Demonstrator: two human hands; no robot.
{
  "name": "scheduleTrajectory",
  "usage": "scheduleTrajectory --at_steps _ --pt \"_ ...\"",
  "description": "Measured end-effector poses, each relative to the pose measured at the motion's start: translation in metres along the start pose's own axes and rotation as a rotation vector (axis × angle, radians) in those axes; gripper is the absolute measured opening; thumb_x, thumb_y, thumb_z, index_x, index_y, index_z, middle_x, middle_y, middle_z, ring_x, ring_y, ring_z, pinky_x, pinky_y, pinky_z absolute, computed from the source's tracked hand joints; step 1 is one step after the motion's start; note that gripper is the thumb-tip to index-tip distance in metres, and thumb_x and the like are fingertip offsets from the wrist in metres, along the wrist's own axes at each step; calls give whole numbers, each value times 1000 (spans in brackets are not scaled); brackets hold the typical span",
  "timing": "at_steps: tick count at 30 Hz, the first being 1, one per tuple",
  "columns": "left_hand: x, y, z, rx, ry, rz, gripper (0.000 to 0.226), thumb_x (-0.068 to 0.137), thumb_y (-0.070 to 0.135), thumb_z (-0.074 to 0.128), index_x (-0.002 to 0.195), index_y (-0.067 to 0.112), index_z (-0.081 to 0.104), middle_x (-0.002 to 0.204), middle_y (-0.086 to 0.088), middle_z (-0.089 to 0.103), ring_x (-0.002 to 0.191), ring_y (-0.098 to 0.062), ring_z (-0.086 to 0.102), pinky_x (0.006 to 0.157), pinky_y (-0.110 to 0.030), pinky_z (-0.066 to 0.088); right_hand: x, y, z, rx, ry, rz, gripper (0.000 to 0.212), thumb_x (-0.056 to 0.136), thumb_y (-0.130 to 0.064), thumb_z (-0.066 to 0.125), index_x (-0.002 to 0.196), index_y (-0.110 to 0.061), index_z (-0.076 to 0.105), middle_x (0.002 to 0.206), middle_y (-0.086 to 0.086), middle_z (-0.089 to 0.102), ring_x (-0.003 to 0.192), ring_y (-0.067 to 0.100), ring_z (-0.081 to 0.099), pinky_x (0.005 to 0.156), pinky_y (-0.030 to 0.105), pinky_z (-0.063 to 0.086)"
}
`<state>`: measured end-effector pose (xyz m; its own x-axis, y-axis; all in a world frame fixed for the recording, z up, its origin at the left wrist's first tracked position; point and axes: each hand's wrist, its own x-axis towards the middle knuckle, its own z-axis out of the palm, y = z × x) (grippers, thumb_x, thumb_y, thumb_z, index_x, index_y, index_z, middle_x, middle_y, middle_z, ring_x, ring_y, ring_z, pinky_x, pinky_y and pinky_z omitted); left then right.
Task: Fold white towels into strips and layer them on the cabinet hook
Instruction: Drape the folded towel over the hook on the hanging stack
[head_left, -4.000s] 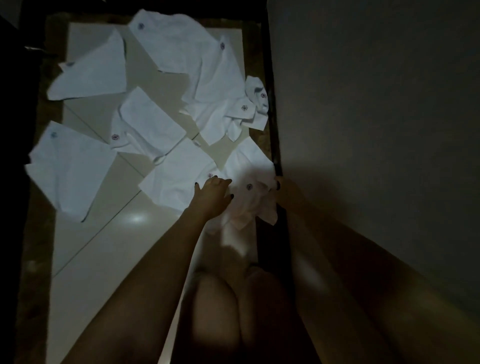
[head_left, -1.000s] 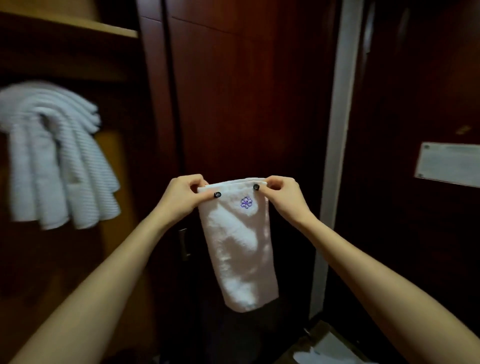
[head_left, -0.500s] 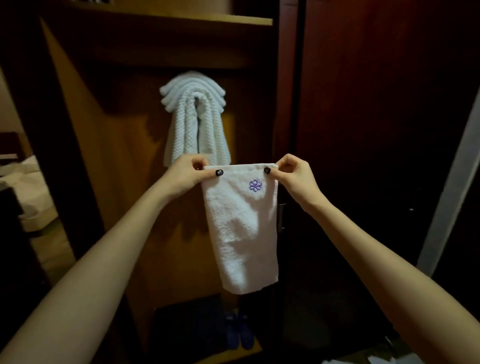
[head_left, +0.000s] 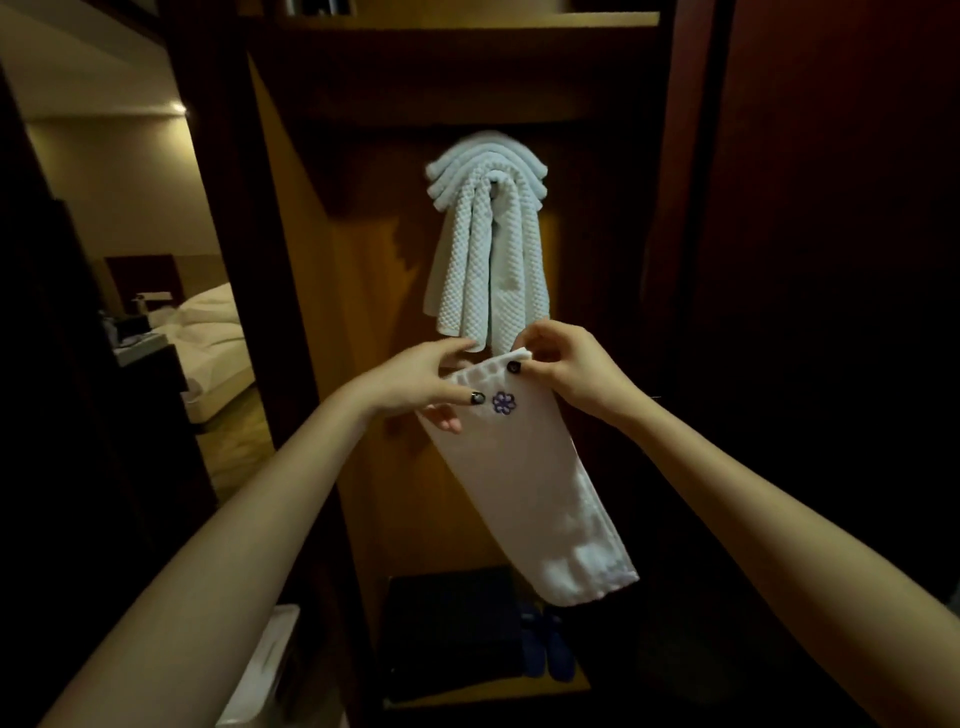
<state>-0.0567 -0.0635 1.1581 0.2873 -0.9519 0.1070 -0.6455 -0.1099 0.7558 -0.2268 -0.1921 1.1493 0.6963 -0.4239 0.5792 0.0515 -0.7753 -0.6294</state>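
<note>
A white towel folded into a strip, with a purple flower mark near its top, hangs slanted down to the right in front of the open cabinet. My left hand pinches its top left part, thumb on the front and fingers behind. At the top right corner my right hand pinches the strip. Just above my hands, several folded white towels hang layered over the cabinet hook, which they hide.
A wooden shelf runs across the cabinet above the towels. Dark slippers and a dark box sit on the cabinet floor. A dark door panel stands at the right. A bed shows through the opening at left.
I have stepped closer to the cabinet and raised the strip toward the hanging towels. My hands have come closer together and the strip now hangs slanted instead of straight.
</note>
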Motion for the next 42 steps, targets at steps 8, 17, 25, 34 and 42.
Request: scheduleTrajectory --at_steps 8,17,25,34,42 --pt "-4 -7 8 107 28 91 4 89 11 68 86 13 69 84 -4 68 69 -11 71 58 -17 51 -7 2 -1 -1 -64 5 9 85 -4 71 93 -3 67 89 8 70 82 12 66 77 30 52" --pt "-17 -7 12 43 136 321 17 85 15 74 77 9 60 76 7 58 71 1 49 66 -14 38 -15 7 -3 205 -68 184 11 82 -5 75 83 -9 65 72 -1 67 63 0 63 63 12 49" --pt "-30 6 13 -22 225 389 20 84 13 75 82 0 60 76 2 57 66 -1 52 59 -13 40 -10 -10 0 374 -139 134 16 81 1 73 79 -14 68 102 3 69 88 7 68 78 19 54" --pt "-35 14 8 -44 152 375 13 84 4 72 77 5 61 76 2 57 70 -2 51 64 -16 41 -9 -19 0 352 -242 143 8 84 0 71 84 -8 68 84 -1 73 79 6 68 72 15 52" --pt "-28 13 -1 -172 262 416 19 83 4 73 84 20 65 109 3 64 94 0 61 77 -12 48 -1 -32 1 213 -97 126 15 80 -2 76 74 -11 65 69 -3 66 64 1 60 64 16 47"
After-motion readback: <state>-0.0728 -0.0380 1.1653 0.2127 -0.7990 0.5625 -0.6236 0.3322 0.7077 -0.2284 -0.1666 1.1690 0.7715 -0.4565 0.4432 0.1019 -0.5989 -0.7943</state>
